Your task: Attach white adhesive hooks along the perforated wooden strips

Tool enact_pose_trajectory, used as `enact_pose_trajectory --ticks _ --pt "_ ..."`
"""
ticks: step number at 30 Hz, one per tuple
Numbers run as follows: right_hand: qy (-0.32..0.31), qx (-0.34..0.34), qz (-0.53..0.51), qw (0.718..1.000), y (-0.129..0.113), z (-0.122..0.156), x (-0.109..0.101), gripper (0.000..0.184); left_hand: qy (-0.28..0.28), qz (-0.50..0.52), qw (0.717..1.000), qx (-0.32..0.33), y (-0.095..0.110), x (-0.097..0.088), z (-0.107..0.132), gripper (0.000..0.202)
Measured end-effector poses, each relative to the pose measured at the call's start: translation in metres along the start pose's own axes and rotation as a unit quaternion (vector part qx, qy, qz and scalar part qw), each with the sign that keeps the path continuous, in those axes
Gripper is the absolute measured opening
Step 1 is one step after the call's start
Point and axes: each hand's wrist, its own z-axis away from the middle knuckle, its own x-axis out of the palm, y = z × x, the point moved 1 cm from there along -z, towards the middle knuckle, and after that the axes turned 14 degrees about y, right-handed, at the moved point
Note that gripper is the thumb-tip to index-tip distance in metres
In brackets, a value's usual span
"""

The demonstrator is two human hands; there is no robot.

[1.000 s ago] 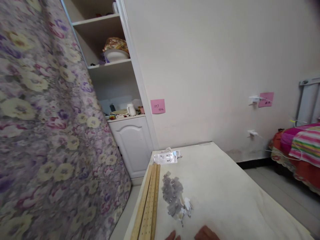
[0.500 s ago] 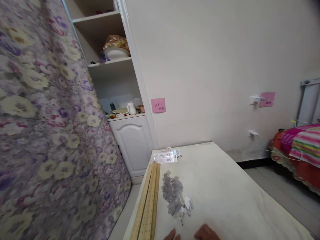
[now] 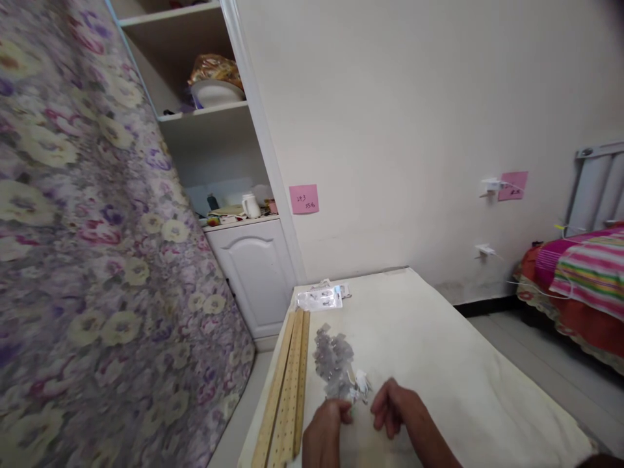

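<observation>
My left hand point(image 3: 325, 432) hovers over the white table point(image 3: 439, 364), fingers curled at the near edge of a heap of small grey metal pieces point(image 3: 332, 361). My right hand point(image 3: 394, 408) sits just to its right, fingers bent inward and close to the small white pieces point(image 3: 361, 383) at the heap's near end. Whether either hand pinches a piece is hidden by the fingers. Long perforated wooden strips point(image 3: 287, 390) lie along the table's left edge, beside my left hand.
Clear plastic packets point(image 3: 320, 298) lie at the table's far corner. A flowered mattress point(image 3: 97, 260) leans on the left. A white cabinet with shelves point(image 3: 248, 260) stands behind. Pink notes point(image 3: 303, 199) are on the wall. A striped bed point(image 3: 580, 279) is at right.
Both hands have moved up into view and onto the near end of the metal heap. The camera has tilted down slightly.
</observation>
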Motion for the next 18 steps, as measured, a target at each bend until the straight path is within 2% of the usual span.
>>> enact_pose_trajectory --ticks 3,6,12,18 --pt "0.007 0.019 -0.008 1.000 -0.023 -0.011 -0.004 0.078 -0.017 0.049 0.996 -0.074 0.034 -0.007 -0.024 0.060" --pt "0.019 0.031 -0.015 0.999 -0.035 -0.021 -0.007 0.083 -0.020 0.071 0.992 -0.103 0.044 -0.003 -0.041 0.068" --pt "0.041 0.068 -0.002 0.997 -0.039 -0.032 -0.013 0.082 -0.036 0.109 0.980 -0.160 0.024 0.012 -0.059 0.080" --pt "0.058 0.080 0.013 0.995 -0.035 -0.037 -0.019 0.083 -0.038 0.094 0.976 -0.192 0.009 0.017 -0.066 0.084"
